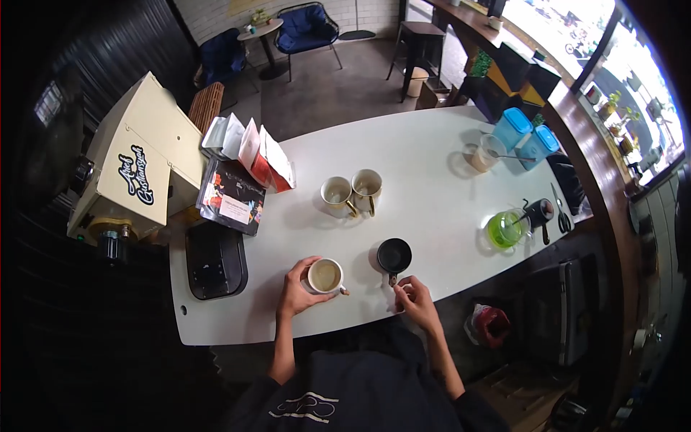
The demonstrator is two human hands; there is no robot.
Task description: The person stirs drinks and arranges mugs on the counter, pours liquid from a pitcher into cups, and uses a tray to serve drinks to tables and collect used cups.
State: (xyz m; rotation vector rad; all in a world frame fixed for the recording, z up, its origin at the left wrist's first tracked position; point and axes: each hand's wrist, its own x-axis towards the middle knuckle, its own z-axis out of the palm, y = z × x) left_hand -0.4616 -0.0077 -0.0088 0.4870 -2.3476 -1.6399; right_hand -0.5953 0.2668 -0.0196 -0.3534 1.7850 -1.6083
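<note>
My left hand [297,290] is wrapped round the left side of a white cup [325,276] with a pale brownish inside, near the table's front edge. To its right, my right hand [415,297] pinches the short handle of a small black cup [394,256]. Farther back on the white table [288,245], two pale mugs [336,196] [367,186] stand side by side, their handles pointing towards me.
A cream machine [137,158], coffee bags [252,151] and a black tray [214,263] are at the left. On the right stand a glass with green liquid [505,229], a dark-topped vessel [540,211], a clear cup [491,153] and blue-lidded containers [512,128].
</note>
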